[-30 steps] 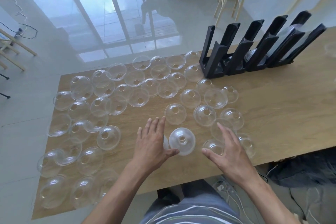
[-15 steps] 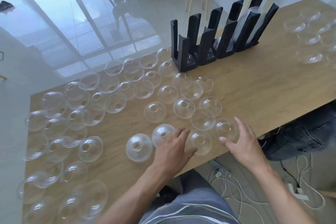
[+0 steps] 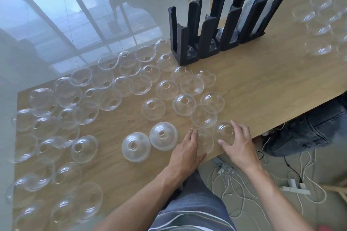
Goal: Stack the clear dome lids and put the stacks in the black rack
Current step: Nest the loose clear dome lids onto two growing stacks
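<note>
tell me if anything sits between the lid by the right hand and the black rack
Yes. From the dome lid under the right hand, the straight line across the table to the black rack passes over other loose lids. They are low, so lifting the lid over them should avoid contact. Nothing taller shows.

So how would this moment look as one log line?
step: gathering dome lids | left hand: on near-edge lid | right hand: on neighbouring lid | black rack: partly filled
</note>
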